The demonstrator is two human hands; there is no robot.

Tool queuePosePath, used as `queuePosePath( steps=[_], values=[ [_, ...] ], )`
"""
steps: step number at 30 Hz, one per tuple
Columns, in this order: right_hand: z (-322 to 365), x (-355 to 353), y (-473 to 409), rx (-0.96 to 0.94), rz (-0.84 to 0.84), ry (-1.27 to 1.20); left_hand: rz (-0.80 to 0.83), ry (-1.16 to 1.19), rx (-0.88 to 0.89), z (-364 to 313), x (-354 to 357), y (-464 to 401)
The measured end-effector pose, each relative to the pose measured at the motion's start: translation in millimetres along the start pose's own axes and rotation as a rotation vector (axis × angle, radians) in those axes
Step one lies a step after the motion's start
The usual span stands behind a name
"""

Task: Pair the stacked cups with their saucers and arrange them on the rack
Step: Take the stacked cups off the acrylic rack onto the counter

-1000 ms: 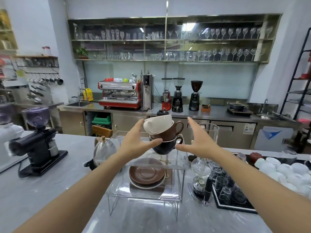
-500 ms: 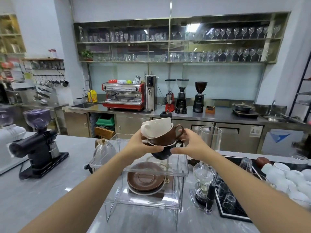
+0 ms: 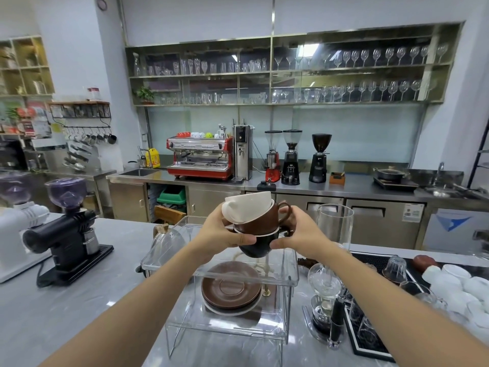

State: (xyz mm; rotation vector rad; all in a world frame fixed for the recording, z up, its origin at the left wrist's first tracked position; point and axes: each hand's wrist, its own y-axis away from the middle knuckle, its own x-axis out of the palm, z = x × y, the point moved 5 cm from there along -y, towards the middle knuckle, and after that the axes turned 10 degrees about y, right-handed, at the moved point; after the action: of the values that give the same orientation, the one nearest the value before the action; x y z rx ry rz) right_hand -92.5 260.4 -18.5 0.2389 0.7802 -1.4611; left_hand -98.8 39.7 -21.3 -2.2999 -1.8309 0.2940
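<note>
Above clear rack (saucers inside): left hand, right hand clamp cup stack.

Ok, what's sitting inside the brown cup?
A white cup is nested, tilted, in the brown cup, which sits in a black cup. The brown cup's inside is covered, so anything else there can't be seen.

The black cup at the bottom of the stack is partly covered by the thumbs of both hands, and its handle is hidden behind the right hand. The lowest saucer shows only a pale rim. Far right, the white cups run off the frame edge.
</note>
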Motion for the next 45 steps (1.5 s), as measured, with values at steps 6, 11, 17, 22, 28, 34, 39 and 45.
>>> queuePosePath(
  steps=[6,11,17,22,28,34,39,45],
  values=[
    [-3.2,3.2,1.2,0.015,-0.040,-0.045,-0.019,0.034,-0.007,1.4,0.0,0.6],
    [-2.7,2.6,0.7,0.025,-0.047,-0.046,-0.028,0.025,-0.010,-1.7,1.7,0.7],
    [2.5,0.6,2.9,0.028,-0.053,-0.062,-0.047,0.033,-0.011,-6.6,1.5,3.7],
    [18.3,-10.4,3.9,0.005,-0.077,-0.079,-0.049,0.021,0.010,-28.6,-0.1,4.8],
    [48.4,-27.1,15.1,-0.041,-0.088,-0.097,-0.022,-0.002,0.030,-64.6,0.2,16.3],
    [79.0,-40.0,40.2,-0.107,-0.122,-0.057,-0.001,0.012,0.059,-94.3,0.8,45.1],
    [99.0,-38.1,68.0,-0.130,-0.126,-0.034,-0.039,0.023,0.104,-107.2,-2.7,79.4],
    [111.7,-24.7,107.0,-0.162,-0.121,-0.072,-0.032,0.015,0.149,-107.9,-6.9,122.4]
  ],
)
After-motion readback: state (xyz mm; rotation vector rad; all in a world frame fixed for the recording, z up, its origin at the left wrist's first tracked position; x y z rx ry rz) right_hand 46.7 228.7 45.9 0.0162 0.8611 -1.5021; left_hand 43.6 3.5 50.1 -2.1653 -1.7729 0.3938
